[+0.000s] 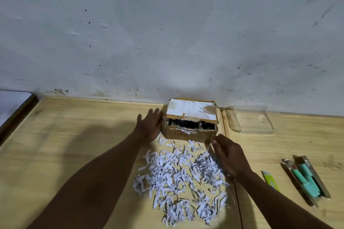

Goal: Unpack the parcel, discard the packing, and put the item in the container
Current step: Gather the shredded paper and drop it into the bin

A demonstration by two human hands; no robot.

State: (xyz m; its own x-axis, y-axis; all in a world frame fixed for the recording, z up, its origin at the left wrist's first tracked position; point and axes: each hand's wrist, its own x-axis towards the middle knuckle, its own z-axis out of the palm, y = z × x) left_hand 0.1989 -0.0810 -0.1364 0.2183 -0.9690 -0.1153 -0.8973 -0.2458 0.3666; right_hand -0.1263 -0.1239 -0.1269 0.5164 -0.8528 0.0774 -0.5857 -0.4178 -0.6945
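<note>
A small brown cardboard parcel (189,121) with a white label on top stands at the back of the wooden table, against the wall. Its near side is torn open and dark contents show in the gap. My left hand (149,123) lies flat against the parcel's left side, fingers spread. My right hand (226,151) is at the parcel's lower right corner, fingers curled, thumb near the cardboard. A heap of shredded white paper (184,178) lies on the table in front of the parcel. A clear plastic container (251,121) sits to the right of the parcel.
A yellow-green utility knife (270,180) lies right of the shreds. Further right is an open cardboard pack with teal items (305,178). The wall rises directly behind the table (65,135). A white surface with a dark edge (13,104) is at far left.
</note>
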